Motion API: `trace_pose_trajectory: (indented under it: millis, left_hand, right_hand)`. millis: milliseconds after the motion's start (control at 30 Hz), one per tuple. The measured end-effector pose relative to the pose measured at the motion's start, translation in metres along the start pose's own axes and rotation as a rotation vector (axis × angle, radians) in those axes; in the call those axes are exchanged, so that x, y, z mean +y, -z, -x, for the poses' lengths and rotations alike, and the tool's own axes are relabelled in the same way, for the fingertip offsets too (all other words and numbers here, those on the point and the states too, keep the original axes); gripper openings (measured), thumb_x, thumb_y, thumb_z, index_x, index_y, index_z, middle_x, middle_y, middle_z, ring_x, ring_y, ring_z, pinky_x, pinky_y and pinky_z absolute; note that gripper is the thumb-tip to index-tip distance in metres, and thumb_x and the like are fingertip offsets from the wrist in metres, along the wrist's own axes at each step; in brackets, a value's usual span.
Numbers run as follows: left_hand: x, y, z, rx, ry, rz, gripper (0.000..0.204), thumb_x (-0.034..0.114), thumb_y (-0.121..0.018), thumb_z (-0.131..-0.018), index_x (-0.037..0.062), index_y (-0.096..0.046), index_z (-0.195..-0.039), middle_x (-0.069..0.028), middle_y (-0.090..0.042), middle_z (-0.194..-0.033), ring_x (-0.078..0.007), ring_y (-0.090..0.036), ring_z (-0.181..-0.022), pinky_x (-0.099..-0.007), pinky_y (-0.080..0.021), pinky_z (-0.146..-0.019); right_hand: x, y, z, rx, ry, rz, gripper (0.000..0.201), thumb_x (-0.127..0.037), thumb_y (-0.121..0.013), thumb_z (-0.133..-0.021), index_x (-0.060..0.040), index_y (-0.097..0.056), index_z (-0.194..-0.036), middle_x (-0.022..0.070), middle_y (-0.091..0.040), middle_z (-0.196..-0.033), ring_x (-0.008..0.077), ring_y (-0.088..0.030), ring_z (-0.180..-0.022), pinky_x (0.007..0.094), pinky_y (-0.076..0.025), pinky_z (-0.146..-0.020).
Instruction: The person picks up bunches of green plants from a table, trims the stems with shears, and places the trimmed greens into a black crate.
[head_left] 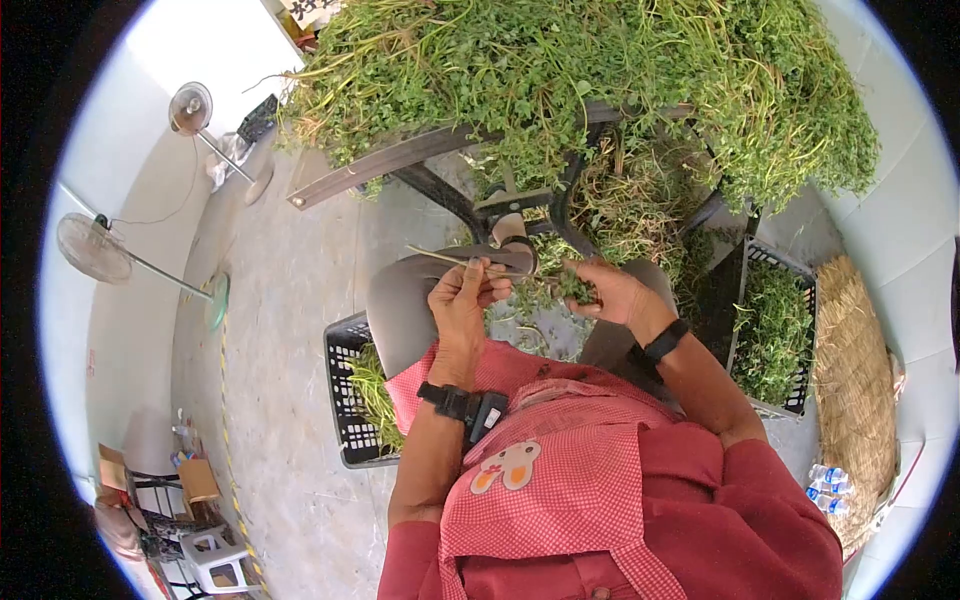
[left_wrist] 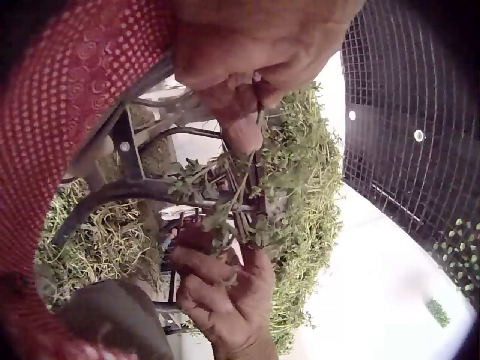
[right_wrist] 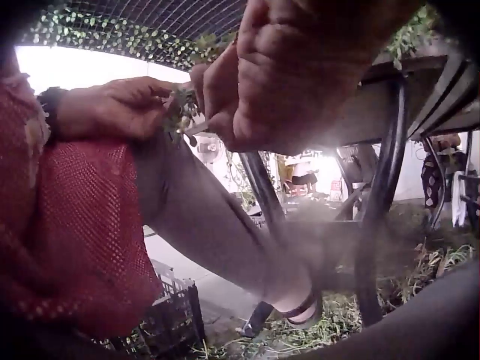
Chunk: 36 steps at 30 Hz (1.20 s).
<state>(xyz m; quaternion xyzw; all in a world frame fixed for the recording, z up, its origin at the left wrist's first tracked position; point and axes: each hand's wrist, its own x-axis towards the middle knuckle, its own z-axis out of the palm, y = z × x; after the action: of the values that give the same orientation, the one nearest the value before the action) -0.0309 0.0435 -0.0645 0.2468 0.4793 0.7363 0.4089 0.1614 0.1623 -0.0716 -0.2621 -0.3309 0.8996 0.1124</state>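
Between the thumb and fingers of my left hand (head_left: 465,300) is a thin pale green stem (head_left: 432,254), its end sticking out past the fingertips to the upper left. My right hand (head_left: 612,295), a short way across the lap, holds a small bunch of leafy greens (head_left: 578,287) in curled fingers. In the left wrist view, a leafy sprig (left_wrist: 225,202) runs down from the left fingertips toward the right hand (left_wrist: 225,296). From the right wrist, the two hands appear close together, with leaves (right_wrist: 182,109) between them.
A large heap of greens (head_left: 560,70) covers the table ahead, overhanging its edge (head_left: 390,160). Cut stems (head_left: 640,200) lie beneath it. One black crate (head_left: 345,400) of stems stands at left, another crate (head_left: 800,380) with greens at right. Two fans (head_left: 95,247) stand far left.
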Motion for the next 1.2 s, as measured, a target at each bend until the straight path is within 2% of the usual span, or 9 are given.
trace_pose_trajectory:
  millis: [67,133,267,367,667,733,967,1033,1200]
  left_hand:
    - [0.0,0.001,0.0,0.015,0.021,-0.001,0.019,0.016,-0.054,-0.091,-0.0016,-0.06,-0.093,-0.0131,-0.065,-0.086,-0.0171,-0.064,-0.068,-0.0275,-0.054,-0.06]
    - [-0.001,0.001,0.0,0.022,-0.005,-0.026,0.019,0.017,-0.055,-0.091,-0.0017,-0.06,-0.094,-0.0133,-0.065,-0.085,-0.0175,-0.064,-0.068,-0.0276,-0.055,-0.06]
    - [-0.003,-0.001,0.0,0.021,-0.018,-0.033,0.02,0.017,-0.055,-0.091,-0.0021,-0.06,-0.093,-0.0131,-0.065,-0.084,-0.0178,-0.064,-0.067,-0.0275,-0.055,-0.06]
    - [-0.002,-0.002,0.0,0.018,-0.012,-0.063,0.02,0.017,-0.055,-0.09,-0.0029,-0.06,-0.093,-0.013,-0.065,-0.084,-0.0179,-0.064,-0.067,-0.0276,-0.055,-0.06]
    - [-0.013,-0.008,0.011,-0.05,0.02,-0.115,0.021,0.014,-0.056,-0.089,-0.0062,-0.059,-0.093,-0.0153,-0.065,-0.089,-0.0217,-0.066,-0.075,-0.0298,-0.056,-0.065]
    - [-0.011,-0.011,0.013,-0.056,-0.007,-0.079,0.021,0.013,-0.057,-0.089,-0.0069,-0.059,-0.094,-0.016,-0.065,-0.091,-0.0232,-0.066,-0.077,-0.0304,-0.056,-0.068]
    - [-0.008,-0.013,0.003,-0.005,-0.07,-0.025,0.02,0.012,-0.055,-0.09,-0.0066,-0.058,-0.096,-0.0163,-0.064,-0.092,-0.0239,-0.065,-0.079,-0.0308,-0.056,-0.068]
    - [-0.003,-0.004,-0.001,0.104,-0.068,0.18,0.02,0.013,-0.055,-0.09,-0.0055,-0.057,-0.098,-0.0156,-0.064,-0.092,-0.024,-0.065,-0.081,-0.0305,-0.056,-0.068]
    - [0.011,-0.002,-0.006,0.076,-0.103,0.215,0.02,0.015,-0.057,-0.089,-0.0036,-0.057,-0.097,-0.0146,-0.064,-0.091,-0.0237,-0.065,-0.081,-0.0285,-0.056,-0.066]
  right_hand:
    - [0.005,0.005,-0.007,-0.114,0.036,0.168,0.021,-0.023,-0.063,-0.085,-0.0062,-0.056,-0.094,0.0014,-0.053,-0.093,0.0114,-0.052,-0.069,0.02,-0.041,-0.047]
    - [0.013,-0.006,-0.006,0.25,0.028,0.16,0.022,-0.019,-0.07,-0.08,-0.0063,-0.056,-0.092,0.0027,-0.053,-0.095,0.0106,-0.051,-0.066,0.0198,-0.035,-0.04]
    - [0.012,-0.009,-0.004,0.261,0.061,0.2,0.025,-0.016,-0.074,-0.074,-0.005,-0.056,-0.088,0.0025,-0.053,-0.088,0.0103,-0.05,-0.06,0.0204,-0.029,-0.036]
    - [0.009,-0.006,-0.005,0.073,0.053,0.226,0.023,-0.015,-0.073,-0.074,-0.0036,-0.056,-0.084,0.0022,-0.053,-0.077,0.01,-0.05,-0.057,0.0217,-0.029,-0.037]
    - [0.029,-0.001,-0.032,0.544,0.271,0.187,0.016,-0.011,-0.069,-0.076,-0.001,-0.056,-0.078,0.0017,-0.052,-0.066,0.009,-0.046,-0.047,0.0232,-0.033,-0.039]
    - [0.032,0.015,-0.047,0.584,0.272,0.559,0.019,-0.011,-0.07,-0.075,0.0012,-0.056,-0.077,0.0021,-0.052,-0.063,0.0099,-0.048,-0.047,0.0247,-0.035,-0.039]
    - [0.017,-0.005,-0.03,0.517,0.45,0.44,0.02,-0.015,-0.066,-0.076,0.0032,-0.061,-0.072,0.0034,-0.053,-0.055,0.0096,-0.045,-0.042,0.0247,-0.031,-0.038]
    - [0.012,0.004,-0.017,0.189,0.357,0.223,0.015,-0.008,-0.066,-0.08,0.003,-0.057,-0.082,0.0043,-0.054,-0.073,0.0083,-0.043,-0.047,0.0232,-0.031,-0.039]
    - [0.002,0.016,0.008,0.248,0.362,0.035,0.014,-0.008,-0.063,-0.084,0.0025,-0.056,-0.09,0.0051,-0.053,-0.081,0.0076,-0.042,-0.053,0.0206,-0.03,-0.043]
